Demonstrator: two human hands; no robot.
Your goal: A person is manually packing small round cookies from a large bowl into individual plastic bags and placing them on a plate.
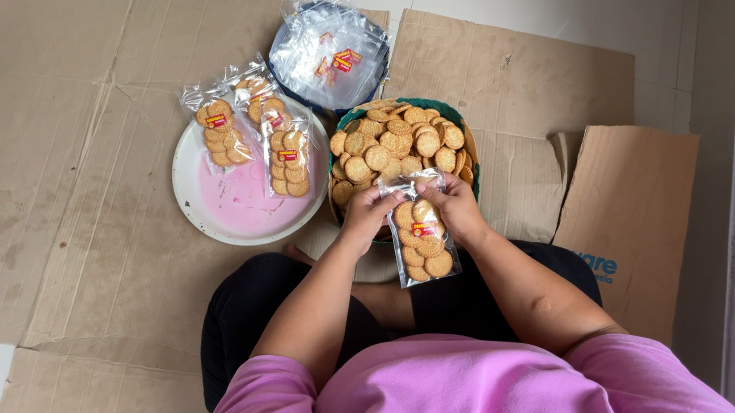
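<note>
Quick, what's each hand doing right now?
Left hand: closed on the clear plastic bag of round golden biscuits, at its top.
Right hand: closed on the same bag's top.

- The left hand [370, 218] and the right hand [455, 207] together grip the top of a clear bag of round biscuits [420, 239], one hand on each side of its mouth.
- The bag hangs toward the person's lap, with a small red and yellow label on its front.
- Just beyond the hands stands a green basin [459, 126] heaped with loose biscuits.
- To its left a pink and white round tray [242, 205] carries three filled biscuit bags [255, 136].
- Farther away a dark bowl [285, 93] holds a pile of empty clear bags [330, 50].
- Flattened cardboard [50, 174] covers the floor beneath everything.
</note>
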